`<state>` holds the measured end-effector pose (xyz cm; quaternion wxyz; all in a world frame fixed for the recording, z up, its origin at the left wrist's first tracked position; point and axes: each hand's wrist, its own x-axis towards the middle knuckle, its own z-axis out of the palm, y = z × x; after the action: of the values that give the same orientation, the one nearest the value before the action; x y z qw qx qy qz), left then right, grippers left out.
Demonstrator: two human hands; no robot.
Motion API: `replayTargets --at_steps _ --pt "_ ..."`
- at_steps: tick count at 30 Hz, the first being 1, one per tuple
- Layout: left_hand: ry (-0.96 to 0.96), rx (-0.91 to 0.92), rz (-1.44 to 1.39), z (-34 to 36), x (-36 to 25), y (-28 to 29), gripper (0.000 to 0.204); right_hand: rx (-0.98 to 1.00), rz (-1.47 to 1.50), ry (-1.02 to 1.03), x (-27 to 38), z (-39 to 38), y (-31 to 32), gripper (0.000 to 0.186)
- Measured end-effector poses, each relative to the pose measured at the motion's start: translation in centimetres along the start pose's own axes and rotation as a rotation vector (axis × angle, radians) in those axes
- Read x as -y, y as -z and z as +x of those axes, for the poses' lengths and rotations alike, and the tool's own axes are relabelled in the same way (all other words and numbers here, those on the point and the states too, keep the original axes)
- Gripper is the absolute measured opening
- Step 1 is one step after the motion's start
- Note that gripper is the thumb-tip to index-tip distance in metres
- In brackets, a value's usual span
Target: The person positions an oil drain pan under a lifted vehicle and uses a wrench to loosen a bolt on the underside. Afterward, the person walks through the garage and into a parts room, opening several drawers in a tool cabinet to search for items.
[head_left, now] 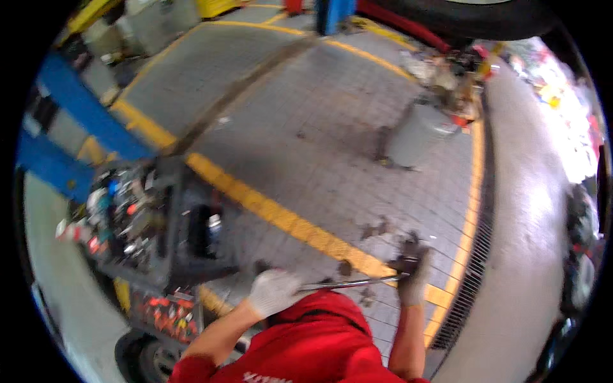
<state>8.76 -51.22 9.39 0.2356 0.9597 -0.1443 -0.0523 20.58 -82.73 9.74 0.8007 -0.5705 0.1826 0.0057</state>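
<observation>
Left hand [274,292]: forearm angled inward, grasping bar [351,283] by left end | right hand [415,274]: forearm upright, at bar's right end, grip unclear | bar: above floor [306,159], axis left-right, right end slightly higher in view

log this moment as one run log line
left hand: closed around metal bar | right hand: at bar's other end, grip blurred | left: black cart | ahead right: grey bin
</observation>
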Motion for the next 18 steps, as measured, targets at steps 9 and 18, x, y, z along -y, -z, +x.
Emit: replayTargets --at_steps 9,18 --pt "-0.278 0.05 0.083 12.7 -7.7 -3.2 0.036 0.249 0.498 -0.032 6.2 3.1 15.3 0.069" --pt "-0.387 0.158 0.041 29.0 -11.5 -6.4 0.045 -0.158 0.197 0.074 10.2 14.0 21.0 0.094"
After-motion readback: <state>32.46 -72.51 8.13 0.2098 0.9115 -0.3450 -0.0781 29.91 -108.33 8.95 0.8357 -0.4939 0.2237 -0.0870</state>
